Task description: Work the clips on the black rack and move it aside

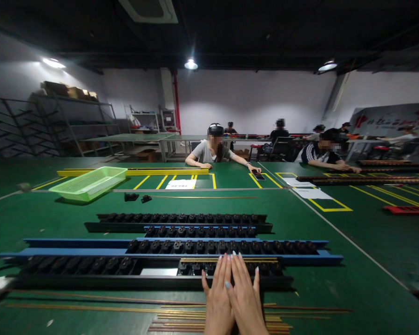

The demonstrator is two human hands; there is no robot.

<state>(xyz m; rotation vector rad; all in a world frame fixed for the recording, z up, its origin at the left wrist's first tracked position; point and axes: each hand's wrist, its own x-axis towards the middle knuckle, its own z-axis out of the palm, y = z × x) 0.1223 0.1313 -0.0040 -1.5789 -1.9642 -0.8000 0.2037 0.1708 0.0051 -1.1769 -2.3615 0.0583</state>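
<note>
My left hand (219, 295) and my right hand (244, 293) lie side by side, fingers stretched forward, over the right part of the nearest black channel (125, 280). The thumbs overlap between them. Under and beside the fingertips, thin brass strips (195, 259) run along the top of a row of black socket modules. A silver plate (158, 272) sits in the same channel, left of the hands. More brass rods (181, 317) lie on the green table, partly under my wrists. Neither hand is closed around anything.
Beyond are blue channels (73, 251) and another black channel (91, 227) with socket modules. A light green basket (91, 184), a yellow channel (160, 171), small black parts (131, 197) and papers (180, 184) lie farther back. Other people sit across the table (335, 260).
</note>
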